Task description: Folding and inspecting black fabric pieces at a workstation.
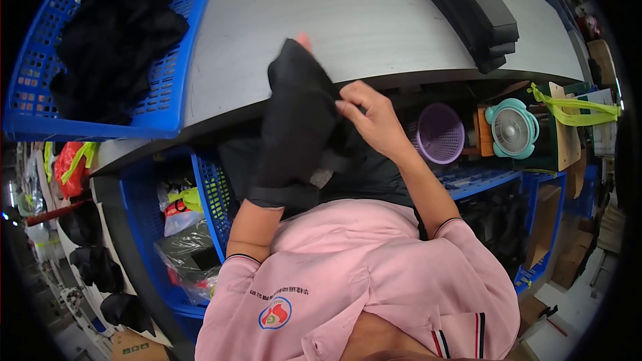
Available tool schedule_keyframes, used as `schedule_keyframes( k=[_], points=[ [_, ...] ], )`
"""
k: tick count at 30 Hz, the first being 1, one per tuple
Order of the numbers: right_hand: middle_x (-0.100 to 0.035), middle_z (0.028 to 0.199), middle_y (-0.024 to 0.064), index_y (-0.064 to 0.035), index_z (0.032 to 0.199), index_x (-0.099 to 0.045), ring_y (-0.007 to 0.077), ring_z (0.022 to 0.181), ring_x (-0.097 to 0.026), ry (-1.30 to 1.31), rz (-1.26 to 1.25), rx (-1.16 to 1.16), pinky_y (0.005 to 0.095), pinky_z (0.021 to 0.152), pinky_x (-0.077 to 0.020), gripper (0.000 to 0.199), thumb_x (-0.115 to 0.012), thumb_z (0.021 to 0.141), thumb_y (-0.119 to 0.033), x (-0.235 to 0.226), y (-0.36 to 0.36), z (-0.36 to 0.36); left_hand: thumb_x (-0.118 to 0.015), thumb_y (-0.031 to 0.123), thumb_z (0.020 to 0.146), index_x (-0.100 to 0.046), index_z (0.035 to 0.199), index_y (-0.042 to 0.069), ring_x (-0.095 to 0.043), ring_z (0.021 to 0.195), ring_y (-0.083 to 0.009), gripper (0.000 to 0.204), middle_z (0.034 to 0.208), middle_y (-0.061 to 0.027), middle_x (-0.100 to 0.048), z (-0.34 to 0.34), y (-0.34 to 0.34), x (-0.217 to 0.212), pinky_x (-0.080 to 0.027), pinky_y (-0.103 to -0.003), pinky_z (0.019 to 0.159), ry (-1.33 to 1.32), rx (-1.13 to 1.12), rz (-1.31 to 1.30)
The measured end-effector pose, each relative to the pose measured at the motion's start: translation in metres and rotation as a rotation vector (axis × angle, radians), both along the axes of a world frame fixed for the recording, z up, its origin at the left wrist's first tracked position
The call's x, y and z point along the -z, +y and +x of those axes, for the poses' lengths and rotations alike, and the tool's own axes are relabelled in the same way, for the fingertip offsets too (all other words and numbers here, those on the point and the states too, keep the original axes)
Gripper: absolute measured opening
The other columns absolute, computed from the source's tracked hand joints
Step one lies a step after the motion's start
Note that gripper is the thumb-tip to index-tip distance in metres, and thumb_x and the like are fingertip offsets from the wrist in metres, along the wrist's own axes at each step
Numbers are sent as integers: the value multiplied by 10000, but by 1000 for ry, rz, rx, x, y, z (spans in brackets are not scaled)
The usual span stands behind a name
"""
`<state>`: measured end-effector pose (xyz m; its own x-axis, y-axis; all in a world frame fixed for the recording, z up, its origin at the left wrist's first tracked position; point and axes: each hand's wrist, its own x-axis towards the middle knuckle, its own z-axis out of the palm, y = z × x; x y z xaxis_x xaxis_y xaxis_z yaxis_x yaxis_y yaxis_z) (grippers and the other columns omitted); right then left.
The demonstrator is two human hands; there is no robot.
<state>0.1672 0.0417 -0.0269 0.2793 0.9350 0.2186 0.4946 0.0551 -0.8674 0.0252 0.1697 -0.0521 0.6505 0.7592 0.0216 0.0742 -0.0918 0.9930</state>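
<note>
A black fabric sleeve (294, 120) covers my left forearm from near the elbow up to the hand. Only a bit of my left hand (303, 41) shows past its far end, over the edge of the grey table (261, 33); the rest of its fingers are hidden. My right hand (374, 117) is at the right side of the sleeve, thumb and fingers pinched at the fabric's edge. Some of the cloth near my lap is blurred and dark, so its folds are hard to make out.
A blue basket (170, 87) heaped with black fabric stands at the table's left. Black pieces (468, 7) lie stacked at the right. Below the tabletop are a purple basket (440, 134), a small teal fan (513, 128) and a blue crate (144, 227) of bagged items.
</note>
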Motion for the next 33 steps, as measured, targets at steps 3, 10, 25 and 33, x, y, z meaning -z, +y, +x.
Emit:
schedule_keyframes(
  k=[3, 10, 25, 33],
  points=[
    [-582, 940, -35, -20, 859, -654, 55, 827, -495, 983, -157, -306, 214, 764, -393, 161, -667, 942, -156, -12, -10, 16, -550, 227, 1005, -341, 1529, 88, -362, 1403, -224, 582, 1530, -96, -396, -9, 41, 3, -286, -329, 1145, -594, -601, -470],
    [-612, 905, -64, -53, 982, -648, 21, 825, -520, 995, 157, -148, 172, 731, -400, 178, -593, 1008, -220, -38, 68, 44, -544, 188, 1005, -369, 1503, 64, -359, 1409, -218, 542, 1536, -101, -386, -41, -50, -3, -294, -332, 1154, -288, -28, -288],
    [-557, 1314, 151, 12, 1311, -528, 295, 1208, -563, -476, 369, 164, 395, 1025, -447, 649, -796, 729, -92, -30, 46, -4, -532, 253, 995, -444, 1451, 71, -459, 1336, -242, 499, 1473, -94, -473, -62, -42, 0, -338, -355, 1135, -17, -149, 667],
    [-680, 921, 109, -19, 1088, -665, 279, 739, -634, -732, 676, 214, 336, 673, -529, 487, -731, 619, 95, -3, 69, 9, -529, 246, 1005, -448, 1447, 64, -478, 1319, -213, 485, 1466, -82, -482, -56, -65, 9, -351, -342, 1125, -373, -12, 123]
  ],
)
